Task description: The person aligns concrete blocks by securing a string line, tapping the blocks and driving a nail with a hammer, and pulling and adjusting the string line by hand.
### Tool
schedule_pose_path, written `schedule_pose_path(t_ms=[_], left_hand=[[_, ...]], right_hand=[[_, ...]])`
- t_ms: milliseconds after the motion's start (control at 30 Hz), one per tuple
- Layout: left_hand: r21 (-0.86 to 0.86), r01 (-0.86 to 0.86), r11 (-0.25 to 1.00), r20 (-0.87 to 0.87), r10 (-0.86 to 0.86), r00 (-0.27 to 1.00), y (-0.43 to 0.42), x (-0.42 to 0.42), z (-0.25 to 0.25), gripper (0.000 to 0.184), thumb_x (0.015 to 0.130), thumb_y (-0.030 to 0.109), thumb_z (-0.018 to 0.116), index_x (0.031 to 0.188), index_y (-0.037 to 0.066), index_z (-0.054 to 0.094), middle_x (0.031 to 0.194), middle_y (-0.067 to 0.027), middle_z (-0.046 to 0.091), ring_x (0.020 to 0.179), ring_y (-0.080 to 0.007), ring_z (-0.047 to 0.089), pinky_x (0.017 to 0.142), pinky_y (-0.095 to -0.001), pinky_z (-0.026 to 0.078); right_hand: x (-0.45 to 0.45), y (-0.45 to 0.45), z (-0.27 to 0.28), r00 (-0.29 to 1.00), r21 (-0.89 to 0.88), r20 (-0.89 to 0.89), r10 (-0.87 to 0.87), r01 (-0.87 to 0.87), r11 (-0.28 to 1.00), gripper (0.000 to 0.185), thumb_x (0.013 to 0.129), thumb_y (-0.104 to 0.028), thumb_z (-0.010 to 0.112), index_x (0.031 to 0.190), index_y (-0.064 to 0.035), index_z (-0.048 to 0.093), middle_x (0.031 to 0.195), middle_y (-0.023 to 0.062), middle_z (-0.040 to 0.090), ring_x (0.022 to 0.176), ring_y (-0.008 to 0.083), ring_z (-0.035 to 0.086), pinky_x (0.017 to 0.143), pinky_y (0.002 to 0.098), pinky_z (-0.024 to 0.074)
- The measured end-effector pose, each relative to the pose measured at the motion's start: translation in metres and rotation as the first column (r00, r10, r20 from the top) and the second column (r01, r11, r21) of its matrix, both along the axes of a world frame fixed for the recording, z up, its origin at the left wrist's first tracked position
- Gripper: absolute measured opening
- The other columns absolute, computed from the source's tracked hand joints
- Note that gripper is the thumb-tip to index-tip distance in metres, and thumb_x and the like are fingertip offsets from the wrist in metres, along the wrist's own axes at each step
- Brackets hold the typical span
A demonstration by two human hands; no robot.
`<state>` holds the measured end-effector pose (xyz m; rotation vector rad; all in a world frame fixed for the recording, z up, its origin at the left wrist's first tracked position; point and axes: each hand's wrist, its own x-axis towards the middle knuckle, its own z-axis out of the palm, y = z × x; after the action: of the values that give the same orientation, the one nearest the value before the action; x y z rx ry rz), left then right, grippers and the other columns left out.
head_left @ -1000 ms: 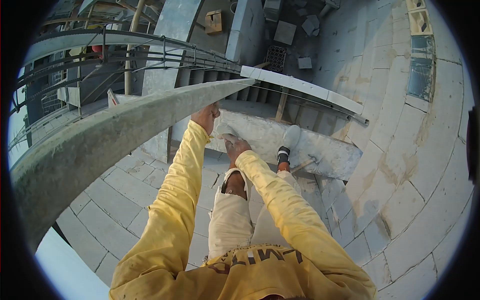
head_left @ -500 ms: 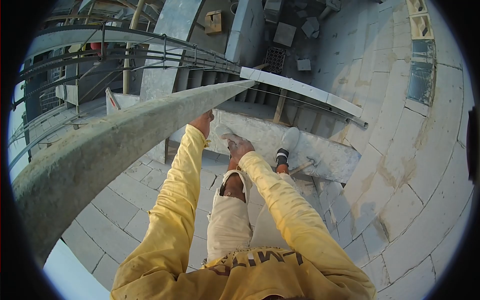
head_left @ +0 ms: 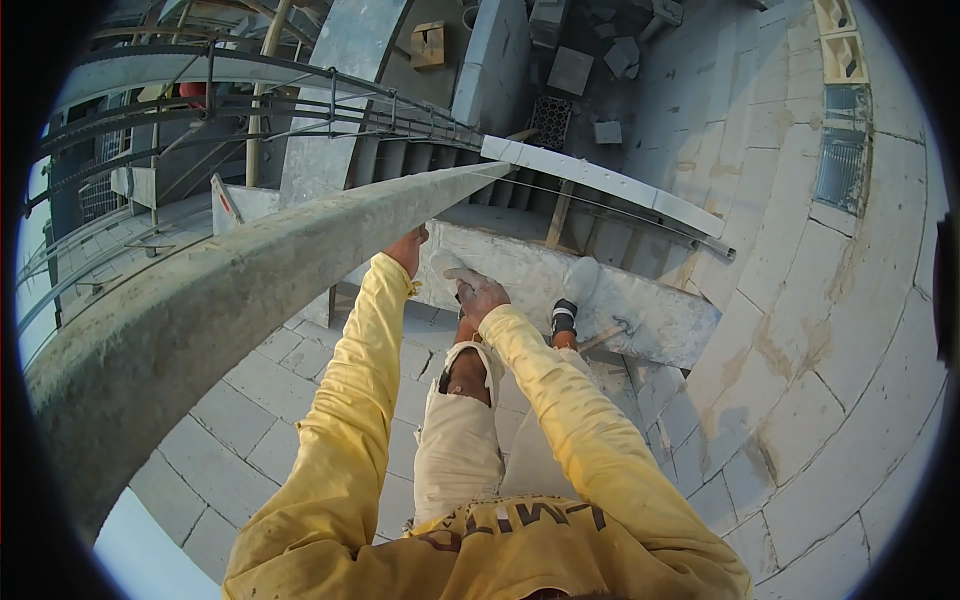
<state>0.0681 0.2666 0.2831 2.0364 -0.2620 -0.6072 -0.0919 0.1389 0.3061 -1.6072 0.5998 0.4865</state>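
Observation:
My left hand [head_left: 406, 250] is curled at the lower edge of a long grey, dusty beam [head_left: 250, 250]. Its fingers are mostly hidden, and I cannot see what they hold, if anything. The beam runs from close by my head at the left to a narrow far end near the middle. My right hand [head_left: 482, 297] hovers over my lower leg and shoe, its index finger stretched out to the left and nothing visible in it. Beneath my feet lies a whitish, dust-covered plank [head_left: 650, 305], with a hammer-like tool [head_left: 605, 333] by my right foot.
Beyond the plank, a row of white blocks [head_left: 610, 183] crosses above stairs [head_left: 405, 157], with a thin string stretched alongside. Pale block walls [head_left: 800, 350] rise at the right. Rebar [head_left: 330, 105] spans the upper left. A black crate [head_left: 551, 120] and loose blocks lie further down.
The beam's near part has shifted very slightly in view. Both hands stay almost where they were.

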Motion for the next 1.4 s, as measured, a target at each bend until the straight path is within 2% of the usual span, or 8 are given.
schedule_pose_path(t_ms=[600,733,800,833,900,1067,1267,1400], left_hand=[[0.253,0.081,0.964,0.210,-0.137,0.968,0.016,0.010,-0.011,0.018,0.098,0.022,0.052,0.101,0.005,0.057,0.076,-0.0043,0.050,0.064,-0.0136,0.045,0.059,-0.0285,0.042],[0.592,0.084,0.801,0.626,-0.524,0.578,0.017,0.030,-0.012,0.022,0.094,0.027,0.060,0.108,0.010,0.061,0.091,-0.0014,0.061,0.073,-0.0138,0.054,0.064,-0.0289,0.045],[0.363,0.094,0.927,0.565,-0.299,0.769,0.009,0.036,-0.009,0.025,0.093,0.028,0.063,0.111,0.011,0.063,0.099,0.0002,0.064,0.079,-0.0133,0.059,0.068,-0.0283,0.047],[0.086,0.051,0.995,0.242,-0.071,0.968,-0.020,0.039,0.023,0.027,0.092,0.029,0.064,0.112,0.011,0.063,0.102,0.0004,0.064,0.082,-0.0129,0.060,0.070,-0.0278,0.048],[-0.184,-0.188,0.965,-0.225,0.145,0.964,-0.042,0.042,0.034,0.029,0.092,0.030,0.066,0.112,0.009,0.064,0.105,0.0002,0.065,0.086,-0.0117,0.062,0.072,-0.0268,0.050],[-0.292,-0.400,0.869,-0.504,0.216,0.836,-0.044,0.067,-0.003,0.034,0.091,0.031,0.070,0.111,0.004,0.065,0.095,-0.0006,0.067,0.083,-0.0092,0.062,0.072,-0.0251,0.051],[-0.103,-0.389,0.916,-0.417,0.315,0.853,-0.049,0.068,-0.027,0.023,0.094,0.022,0.066,0.109,0.006,0.062,0.085,-0.0020,0.067,0.071,-0.0108,0.066,0.059,-0.0238,0.054],[-0.019,-0.361,0.932,-0.616,0.274,0.739,-0.027,0.067,-0.053,0.018,0.093,0.024,0.065,0.101,0.009,0.062,0.077,0.0014,0.060,0.062,-0.0085,0.056,0.053,-0.0231,0.046]], right_hand=[[0.001,0.000,-0.004,0.997,-0.024,0.070,0.014,-0.013,1.000,0.028,0.098,-0.022,0.044,0.119,-0.0267,0.062,0.110,0.0180,0.067,0.099,0.0401,0.063,0.089,0.0461,0.0498],[0.013,-0.007,0.008,1.000,0.039,0.030,0.007,-0.008,0.999,0.027,0.099,-0.024,0.045,0.120,-0.0267,0.062,0.107,0.0199,0.067,0.100,0.0404,0.063,0.089,0.0465,0.0496],[0.020,-0.011,0.016,0.997,0.067,-0.066,0.041,-0.037,0.997,0.027,0.099,-0.025,0.045,0.120,-0.0266,0.062,0.107,0.0203,0.067,0.100,0.0402,0.063,0.089,0.0462,0.0495],[0.020,-0.009,0.013,0.999,0.052,-0.042,0.027,-0.025,0.998,0.027,0.099,-0.025,0.045,0.120,-0.0267,0.061,0.107,0.0203,0.067,0.100,0.0403,0.063,0.089,0.0462,0.0496],[0.020,-0.004,0.004,1.000,0.021,0.006,0.001,-0.001,1.000,0.027,0.099,-0.026,0.045,0.121,-0.0270,0.061,0.108,0.0204,0.067,0.100,0.0404,0.063,0.088,0.0460,0.0496],[0.023,-0.001,-0.002,0.997,0.018,0.071,-0.038,0.036,0.999,0.027,0.100,-0.026,0.045,0.122,-0.0255,0.060,0.109,0.0199,0.067,0.100,0.0408,0.063,0.089,0.0454,0.0493],[0.025,0.001,-0.007,0.996,-0.010,0.081,-0.039,0.040,0.999,0.026,0.099,-0.025,0.045,0.121,-0.0244,0.060,0.111,0.0193,0.067,0.099,0.0405,0.063,0.089,0.0455,0.0493],[0.016,0.002,-0.010,0.999,0.010,0.050,-0.002,0.002,1.000,0.027,0.099,-0.027,0.043,0.121,-0.0250,0.060,0.110,0.0191,0.067,0.099,0.0404,0.063,0.089,0.0455,0.0493]])
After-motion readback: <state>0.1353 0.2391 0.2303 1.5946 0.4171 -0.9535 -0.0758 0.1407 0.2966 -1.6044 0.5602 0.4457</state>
